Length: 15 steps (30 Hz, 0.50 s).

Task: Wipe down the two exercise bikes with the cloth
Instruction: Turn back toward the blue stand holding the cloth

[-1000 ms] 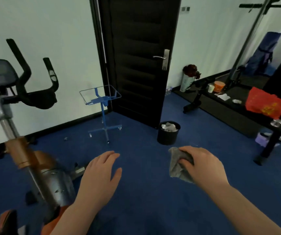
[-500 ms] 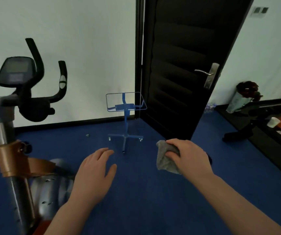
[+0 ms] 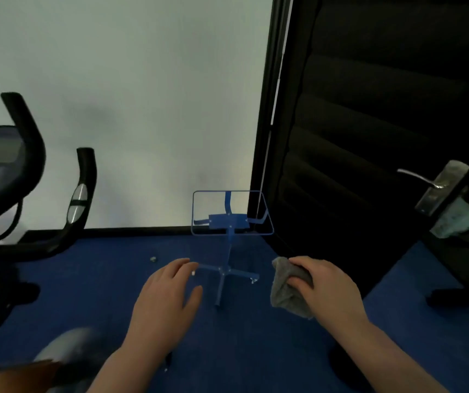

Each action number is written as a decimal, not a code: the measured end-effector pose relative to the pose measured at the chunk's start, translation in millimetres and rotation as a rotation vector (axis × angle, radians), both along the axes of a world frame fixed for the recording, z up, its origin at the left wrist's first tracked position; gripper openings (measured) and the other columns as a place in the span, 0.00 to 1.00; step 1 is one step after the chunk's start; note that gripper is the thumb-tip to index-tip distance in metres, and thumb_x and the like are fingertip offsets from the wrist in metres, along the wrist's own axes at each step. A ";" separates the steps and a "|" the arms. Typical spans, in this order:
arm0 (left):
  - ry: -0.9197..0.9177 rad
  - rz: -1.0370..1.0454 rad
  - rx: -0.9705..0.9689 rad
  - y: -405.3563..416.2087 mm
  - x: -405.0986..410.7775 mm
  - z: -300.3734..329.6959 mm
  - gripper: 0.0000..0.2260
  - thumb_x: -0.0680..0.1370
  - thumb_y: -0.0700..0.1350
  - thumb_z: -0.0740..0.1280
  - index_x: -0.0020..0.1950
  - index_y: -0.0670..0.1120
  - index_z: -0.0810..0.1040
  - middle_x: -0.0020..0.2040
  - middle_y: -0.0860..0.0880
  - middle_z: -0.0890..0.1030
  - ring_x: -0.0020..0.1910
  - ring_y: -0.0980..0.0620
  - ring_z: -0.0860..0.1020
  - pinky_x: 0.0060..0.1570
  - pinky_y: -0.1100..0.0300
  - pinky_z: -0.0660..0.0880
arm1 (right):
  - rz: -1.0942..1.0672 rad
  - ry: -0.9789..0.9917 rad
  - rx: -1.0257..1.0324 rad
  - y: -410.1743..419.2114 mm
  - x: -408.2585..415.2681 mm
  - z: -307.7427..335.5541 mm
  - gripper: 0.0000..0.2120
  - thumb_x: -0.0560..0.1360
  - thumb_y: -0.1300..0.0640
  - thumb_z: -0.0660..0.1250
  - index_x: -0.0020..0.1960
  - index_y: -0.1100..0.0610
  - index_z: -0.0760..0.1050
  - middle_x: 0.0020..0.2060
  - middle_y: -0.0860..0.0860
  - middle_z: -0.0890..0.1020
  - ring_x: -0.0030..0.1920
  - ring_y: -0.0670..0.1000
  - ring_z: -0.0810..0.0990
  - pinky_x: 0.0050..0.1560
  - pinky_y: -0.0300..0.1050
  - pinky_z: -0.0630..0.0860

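Observation:
A grey cloth (image 3: 287, 290) is bunched in my right hand (image 3: 326, 287), held out in front of me at lower right. My left hand (image 3: 165, 299) hovers flat and empty at lower centre, fingers apart. One exercise bike (image 3: 37, 194) fills the left edge: black curved handlebars, a dark console screen at far left, and a silver and orange frame blurred at the bottom left corner. Both hands are well to the right of the bike and touch nothing on it. No second bike is in view.
A small blue wire stand on a cross-shaped base (image 3: 229, 245) stands on the blue carpet just beyond my hands. Behind it rise a white wall and a dark door (image 3: 383, 137) with a metal handle (image 3: 437, 182). A black equipment foot (image 3: 460, 297) lies at right.
The view has swung left and tilted up; the bin and bench have left the frame. The bike now sits at the left edge. Both hands keep their pose, the cloth still held.

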<state>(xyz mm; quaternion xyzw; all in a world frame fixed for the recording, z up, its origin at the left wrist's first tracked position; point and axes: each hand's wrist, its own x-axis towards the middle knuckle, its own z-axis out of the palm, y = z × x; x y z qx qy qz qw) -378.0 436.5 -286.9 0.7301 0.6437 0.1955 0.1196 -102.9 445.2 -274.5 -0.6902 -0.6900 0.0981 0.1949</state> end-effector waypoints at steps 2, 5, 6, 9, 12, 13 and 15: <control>0.006 0.002 0.006 42.8 -1.8 1.2 0.19 0.78 0.52 0.62 0.68 0.52 0.70 0.69 0.55 0.70 0.66 0.53 0.70 0.65 0.56 0.67 | -0.009 0.019 -0.015 38.8 3.2 -5.0 0.13 0.74 0.45 0.66 0.58 0.41 0.74 0.47 0.40 0.78 0.48 0.42 0.75 0.44 0.40 0.74; 0.003 0.019 -0.008 97.4 -1.6 -0.6 0.19 0.78 0.52 0.62 0.68 0.51 0.71 0.69 0.55 0.70 0.64 0.52 0.72 0.65 0.56 0.67 | -0.009 0.026 -0.059 93.5 9.3 -13.1 0.14 0.74 0.45 0.65 0.59 0.42 0.74 0.49 0.41 0.79 0.49 0.42 0.76 0.46 0.42 0.75; -0.004 0.021 -0.016 114.3 -0.6 -3.2 0.19 0.78 0.52 0.62 0.68 0.52 0.70 0.69 0.55 0.70 0.64 0.53 0.71 0.65 0.56 0.67 | -0.007 0.025 -0.074 112.5 10.7 -16.5 0.14 0.75 0.46 0.65 0.60 0.42 0.73 0.50 0.42 0.79 0.50 0.43 0.76 0.46 0.42 0.75; 0.007 0.020 -0.042 169.3 3.5 -15.8 0.19 0.78 0.52 0.62 0.69 0.52 0.70 0.69 0.56 0.69 0.65 0.53 0.70 0.65 0.57 0.66 | 0.008 0.021 -0.090 176.5 11.7 -27.2 0.14 0.75 0.46 0.65 0.61 0.42 0.73 0.51 0.43 0.79 0.51 0.44 0.76 0.46 0.42 0.74; 0.011 0.047 -0.042 230.8 10.3 -30.8 0.19 0.78 0.51 0.63 0.68 0.51 0.71 0.69 0.54 0.71 0.65 0.51 0.71 0.64 0.56 0.67 | 0.054 0.023 -0.091 245.8 12.5 -42.5 0.13 0.75 0.47 0.64 0.60 0.42 0.72 0.50 0.43 0.79 0.50 0.45 0.76 0.46 0.42 0.74; 0.012 0.062 -0.050 250.7 13.0 -35.7 0.19 0.78 0.51 0.63 0.68 0.50 0.71 0.68 0.54 0.71 0.64 0.51 0.71 0.64 0.56 0.67 | 0.074 0.039 -0.099 268.0 12.8 -48.9 0.13 0.75 0.47 0.64 0.60 0.42 0.73 0.49 0.43 0.79 0.49 0.45 0.76 0.45 0.42 0.74; 0.006 0.091 -0.092 290.3 17.8 -48.6 0.19 0.78 0.51 0.63 0.68 0.50 0.71 0.68 0.53 0.71 0.64 0.51 0.72 0.63 0.56 0.68 | 0.106 0.073 -0.125 311.8 13.4 -64.1 0.12 0.75 0.46 0.64 0.58 0.42 0.73 0.48 0.43 0.79 0.48 0.44 0.75 0.45 0.43 0.75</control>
